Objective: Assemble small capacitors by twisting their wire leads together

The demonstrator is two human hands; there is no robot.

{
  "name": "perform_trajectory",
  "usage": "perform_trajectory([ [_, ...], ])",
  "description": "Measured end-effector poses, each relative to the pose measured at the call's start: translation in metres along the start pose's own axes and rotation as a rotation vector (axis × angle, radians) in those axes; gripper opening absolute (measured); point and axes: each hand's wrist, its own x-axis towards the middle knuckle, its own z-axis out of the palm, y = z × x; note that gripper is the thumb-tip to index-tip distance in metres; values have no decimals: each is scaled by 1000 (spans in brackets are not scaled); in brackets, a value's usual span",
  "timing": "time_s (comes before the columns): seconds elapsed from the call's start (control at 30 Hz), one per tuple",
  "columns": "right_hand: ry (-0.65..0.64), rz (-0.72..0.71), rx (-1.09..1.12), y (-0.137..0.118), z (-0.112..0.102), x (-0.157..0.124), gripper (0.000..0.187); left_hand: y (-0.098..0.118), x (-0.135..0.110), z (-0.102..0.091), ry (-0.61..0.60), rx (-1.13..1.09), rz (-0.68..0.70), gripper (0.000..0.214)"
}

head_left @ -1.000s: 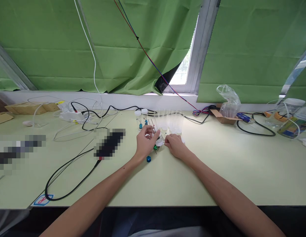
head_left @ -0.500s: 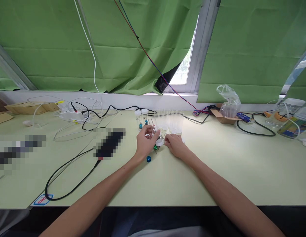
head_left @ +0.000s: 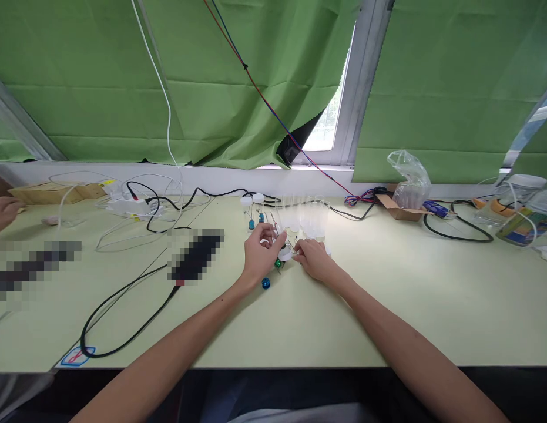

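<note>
My left hand (head_left: 261, 254) is closed, thumb and fingers pinching a small assembly of thin rods with a round white cap (head_left: 285, 255) at its lower end. Close by on the right, my right hand (head_left: 315, 258) has its fingertips pressed together against the rods; what they grip is too small to make out. Below the cap is a shiny green piece (head_left: 278, 262). A blue ball-like piece (head_left: 265, 284) lies on the table nearer me. Behind my left hand stand two white-topped pieces (head_left: 258, 198) with teal parts. Several clear plastic cups (head_left: 315, 218) stand behind my right hand.
A dark, blurred device (head_left: 196, 257) with a black cable (head_left: 82, 329) lies to the left. Behind it are a white power strip (head_left: 131, 207) and cords. At the right back are a small cardboard box (head_left: 403, 215) with a plastic bag (head_left: 409, 182) and clear jars (head_left: 526, 220).
Another person's hand has come into view at the far left edge. My right fingers have shifted very slightly; my left hand looks the same, still on the capped assembly.
</note>
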Motion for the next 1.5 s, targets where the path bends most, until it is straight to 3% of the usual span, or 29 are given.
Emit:
perform_trajectory([
  [0.4, 131, -14, 119, 3, 0, 2, 5, -2, 1, 1, -16, -14, 5, 28],
  [0.67, 291, -42, 313, 3, -4, 2, 11, -6, 1, 0, -125, 2, 18, 29],
  [0.8, 457, -30, 437, 0, -12, 3, 12, -9, 2, -1, -177, 45, 27, 30],
  [1.07, 914, -61, 569, -13, -31, -4, 13, -13, 0, 0, -267, 74, 67, 35],
  [1.2, 1070, -57, 598, -15, -32, -6, 13, -14, -3, 1, -306, 150, 224, 32],
  [1.33, 1142, -82, 613, -17, -31, -7, 13, -12, -6, 0, -301, 261, 435, 29],
  [1.5, 1136, -130, 605, -22, -29, -8, 12, -10, -5, -1, -285, 296, 465, 29],
])
